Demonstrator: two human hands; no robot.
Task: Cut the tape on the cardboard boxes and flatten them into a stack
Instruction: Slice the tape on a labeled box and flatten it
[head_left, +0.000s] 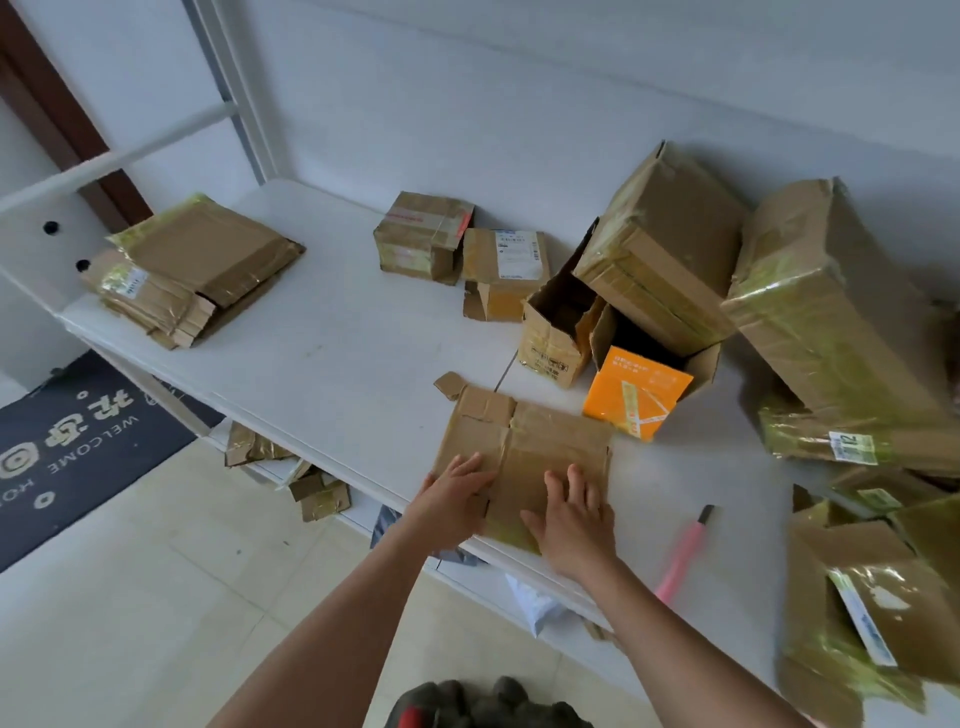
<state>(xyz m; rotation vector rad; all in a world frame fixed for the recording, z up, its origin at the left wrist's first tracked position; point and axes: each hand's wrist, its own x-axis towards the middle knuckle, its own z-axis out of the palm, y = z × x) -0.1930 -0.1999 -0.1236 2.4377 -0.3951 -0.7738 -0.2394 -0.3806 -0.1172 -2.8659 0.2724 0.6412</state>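
Note:
A flattened brown cardboard box (540, 441) lies at the near edge of the white table (337, 353). My left hand (457, 491) rests on its left side, fingers bent over the cardboard edge. My right hand (574, 512) presses flat on its right part with straight fingers. A pink-handled cutter (684, 553) lies on the table to the right of my right hand. A stack of flattened boxes (197, 270) sits at the table's far left. Several taped boxes (831, 322) are piled on the right.
Two small taped boxes (423, 236) stand at the back centre. An open box holding an orange carton (636, 392) stands behind the flattened one. Cardboard scraps (317, 496) lie under the table. A dark welcome mat (67, 441) covers the floor at left.

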